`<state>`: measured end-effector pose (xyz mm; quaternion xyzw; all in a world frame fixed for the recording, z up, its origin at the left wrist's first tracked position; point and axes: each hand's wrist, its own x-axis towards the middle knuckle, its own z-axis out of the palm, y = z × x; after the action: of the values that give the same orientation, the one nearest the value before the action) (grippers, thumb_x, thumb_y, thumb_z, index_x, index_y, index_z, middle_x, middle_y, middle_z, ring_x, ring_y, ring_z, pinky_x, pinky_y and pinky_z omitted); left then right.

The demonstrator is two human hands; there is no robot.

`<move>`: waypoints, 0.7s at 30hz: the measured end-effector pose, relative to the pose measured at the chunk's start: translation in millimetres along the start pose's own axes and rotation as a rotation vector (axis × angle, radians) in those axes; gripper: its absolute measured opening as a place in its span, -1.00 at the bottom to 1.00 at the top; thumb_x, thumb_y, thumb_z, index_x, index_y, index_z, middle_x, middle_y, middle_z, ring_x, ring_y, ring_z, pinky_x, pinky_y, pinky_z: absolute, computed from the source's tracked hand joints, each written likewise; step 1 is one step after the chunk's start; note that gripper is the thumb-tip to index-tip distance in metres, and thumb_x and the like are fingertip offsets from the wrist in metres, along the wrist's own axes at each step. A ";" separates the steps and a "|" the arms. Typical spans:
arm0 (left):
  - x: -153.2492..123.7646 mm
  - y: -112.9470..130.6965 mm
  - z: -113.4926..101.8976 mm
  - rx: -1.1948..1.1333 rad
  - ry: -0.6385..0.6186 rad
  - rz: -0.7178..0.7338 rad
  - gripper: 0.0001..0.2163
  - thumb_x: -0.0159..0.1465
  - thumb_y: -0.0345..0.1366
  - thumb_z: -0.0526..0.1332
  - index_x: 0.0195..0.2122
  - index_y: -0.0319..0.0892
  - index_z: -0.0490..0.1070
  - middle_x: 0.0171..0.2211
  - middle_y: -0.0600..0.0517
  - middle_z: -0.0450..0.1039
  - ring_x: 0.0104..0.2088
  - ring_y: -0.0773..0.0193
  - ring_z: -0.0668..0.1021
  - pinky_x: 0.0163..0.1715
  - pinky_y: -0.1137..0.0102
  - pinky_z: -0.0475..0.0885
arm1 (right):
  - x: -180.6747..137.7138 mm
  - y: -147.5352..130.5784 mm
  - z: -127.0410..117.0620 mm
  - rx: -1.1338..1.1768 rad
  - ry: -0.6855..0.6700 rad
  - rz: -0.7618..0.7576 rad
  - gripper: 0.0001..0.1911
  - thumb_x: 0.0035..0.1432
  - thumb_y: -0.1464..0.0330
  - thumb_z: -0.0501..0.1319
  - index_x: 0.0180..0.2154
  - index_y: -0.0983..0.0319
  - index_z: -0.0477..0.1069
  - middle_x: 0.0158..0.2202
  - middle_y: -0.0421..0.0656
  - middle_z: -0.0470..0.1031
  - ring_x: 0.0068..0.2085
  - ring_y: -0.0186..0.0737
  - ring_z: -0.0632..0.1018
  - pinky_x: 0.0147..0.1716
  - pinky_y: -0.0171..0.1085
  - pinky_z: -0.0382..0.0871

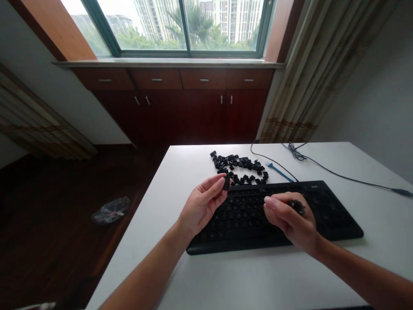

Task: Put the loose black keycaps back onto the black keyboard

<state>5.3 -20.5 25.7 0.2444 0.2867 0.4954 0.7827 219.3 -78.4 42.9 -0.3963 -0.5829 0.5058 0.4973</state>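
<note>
A black keyboard (322, 211) lies on the white table (258, 280), with many of its keycaps off. My left hand (201, 206) hovers over the keyboard's left end and pinches a single black keycap (226, 182) between thumb and fingertips. My right hand (290, 219) is curled over the middle of the keyboard, closed around a small dark round object (298, 207) that I cannot make out. A pile of several loose black keycaps (240, 165) sits just behind the keyboard.
A blue keycap-puller tool (279, 171) lies beside the pile. A black cable (338, 174) runs across the table's back right. Wooden cabinets (180, 103) stand below the window, a curtain (309, 86) hangs at right, and a clear plastic bag (111, 210) lies on the floor at left.
</note>
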 end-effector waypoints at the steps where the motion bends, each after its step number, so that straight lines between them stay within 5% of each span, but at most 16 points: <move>1: -0.5 -0.2 0.1 -0.020 -0.015 -0.014 -0.80 0.24 -0.45 0.35 -0.10 -0.30 0.56 -0.17 -0.12 0.61 -0.23 0.37 0.64 -0.20 0.60 0.55 | 1.1 -3.9 -0.1 -0.028 -0.014 -0.008 -0.44 0.35 0.20 0.11 -0.66 0.19 0.03 -0.70 -0.31 0.01 -0.64 -0.41 0.08 -0.64 -0.27 -0.09; 4: -1.6 -0.7 -0.3 -0.079 -0.060 -0.048 -0.82 0.27 -0.45 0.32 -0.10 -0.30 0.56 -0.16 -0.13 0.61 -0.22 0.37 0.65 -0.18 0.59 0.55 | 9.0 -15.2 1.7 -0.249 0.000 -0.087 -0.50 0.33 0.23 0.15 -0.62 0.20 0.10 -0.65 -0.31 0.08 -0.61 -0.41 0.14 -0.63 -0.30 0.00; 8: -2.9 -1.3 -0.2 -0.081 -0.068 -0.046 -0.82 0.27 -0.45 0.32 -0.10 -0.29 0.56 -0.18 -0.12 0.61 -0.23 0.36 0.65 -0.18 0.57 0.56 | 25.1 -13.9 8.0 -0.539 0.025 -0.218 -0.85 0.23 0.29 0.29 -0.33 0.22 0.40 -0.47 -0.24 0.39 -0.48 -0.33 0.41 -0.46 -0.31 0.28; 13: -5.4 -2.0 3.3 -0.025 -0.078 -0.043 -0.83 0.26 -0.43 0.34 -0.12 -0.30 0.57 -0.19 -0.09 0.61 -0.27 0.39 0.64 -0.22 0.59 0.56 | 37.7 -6.2 15.0 -0.692 -0.027 -0.365 -0.66 0.21 0.30 0.32 0.02 0.13 0.41 -0.24 -0.19 0.46 -0.27 -0.24 0.53 -0.22 -0.24 0.41; 21: -6.5 -4.3 5.4 0.059 -0.031 -0.012 -0.82 0.20 -0.40 0.39 -0.15 -0.27 0.59 -0.21 -0.02 0.61 -0.26 0.36 0.63 -0.23 0.55 0.58 | 39.4 0.3 18.4 -0.674 0.034 -0.402 -0.61 0.16 0.29 0.38 0.01 0.12 0.38 -0.24 -0.22 0.51 -0.21 -0.23 0.55 -0.19 -0.25 0.42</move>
<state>9.5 -28.7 28.1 0.2731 0.2905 0.4784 0.7824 193.7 -44.0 49.8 -0.4236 -0.7741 0.1722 0.4379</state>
